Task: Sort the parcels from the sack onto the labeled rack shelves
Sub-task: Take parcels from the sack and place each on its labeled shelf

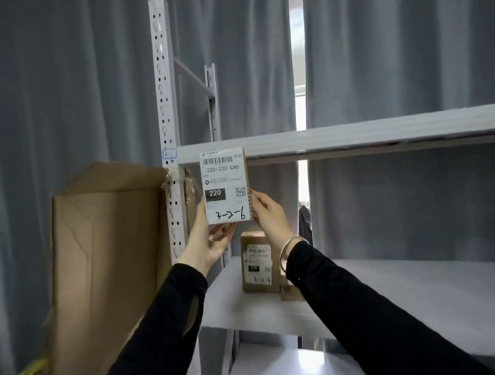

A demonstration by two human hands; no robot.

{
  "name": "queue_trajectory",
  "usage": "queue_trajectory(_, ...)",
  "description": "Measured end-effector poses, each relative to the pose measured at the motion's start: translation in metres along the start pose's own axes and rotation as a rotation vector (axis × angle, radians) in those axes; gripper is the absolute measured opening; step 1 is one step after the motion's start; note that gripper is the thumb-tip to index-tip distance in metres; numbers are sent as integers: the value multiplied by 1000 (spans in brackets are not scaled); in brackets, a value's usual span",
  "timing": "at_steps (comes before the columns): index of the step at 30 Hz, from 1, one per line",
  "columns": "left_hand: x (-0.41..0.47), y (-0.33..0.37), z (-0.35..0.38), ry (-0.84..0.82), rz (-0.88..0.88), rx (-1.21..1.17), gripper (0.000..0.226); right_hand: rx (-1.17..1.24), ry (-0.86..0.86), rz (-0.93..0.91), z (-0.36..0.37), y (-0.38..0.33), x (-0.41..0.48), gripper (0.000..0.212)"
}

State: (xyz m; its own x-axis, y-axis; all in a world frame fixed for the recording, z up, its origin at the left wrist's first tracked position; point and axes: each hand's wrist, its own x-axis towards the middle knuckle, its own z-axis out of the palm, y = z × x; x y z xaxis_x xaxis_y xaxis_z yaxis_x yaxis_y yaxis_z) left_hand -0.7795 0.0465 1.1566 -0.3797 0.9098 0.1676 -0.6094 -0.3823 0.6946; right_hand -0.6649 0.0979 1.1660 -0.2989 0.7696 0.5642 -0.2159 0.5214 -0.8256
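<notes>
I hold a small brown parcel (pixel 226 186) up in front of the white rack, its white label facing me with "220-220-C40" printed and "3-2-6" handwritten. My left hand (pixel 211 239) supports its lower left corner from below. My right hand (pixel 267 212) pinches its right edge. Below it, on the middle shelf (pixel 384 289), another brown parcel (pixel 258 262) stands upright with a handwritten code on its label. A smaller brown box (pixel 290 292) sits beside that one, partly hidden by my right sleeve.
A tall open cardboard carton (pixel 108 262) leans against the rack's left upright (pixel 167 134), which carries a small blue-edged tag (pixel 169 154). The upper shelf beam (pixel 365 135) runs right. Grey curtains hang behind. Something yellow (pixel 31 371) shows at the bottom left.
</notes>
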Motion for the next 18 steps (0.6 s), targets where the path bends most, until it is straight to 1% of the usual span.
queue_trajectory(3, -24, -39, -37, 62, -95, -13, 23, 19, -8, 102, 1, 56, -37, 40)
queue_trajectory(5, -42, -66, -63, 97, -150, -38, 24, 21, -7, 177, 3, 87, -67, 40)
queue_trajectory(7, -56, -91, -89, 171, -213, -101, 24, 43, -1, 247, 4, 111, -95, 40)
queue_trajectory(10, -69, -122, -124, 272, -271, -166, 46, 33, 12, 312, 6, 136, -131, 40)
queue_trajectory(11, -71, -129, -131, 282, -281, -153, 48, 35, 18, 321, 7, 141, -140, 39)
queue_trajectory(15, -78, -140, -129, 256, -301, -103, 27, 33, 91, 317, 0, 147, -157, 35)
queue_trajectory(18, -84, -156, -108, 206, -324, -3, 22, 13, 224, 296, -23, 136, -168, 29)
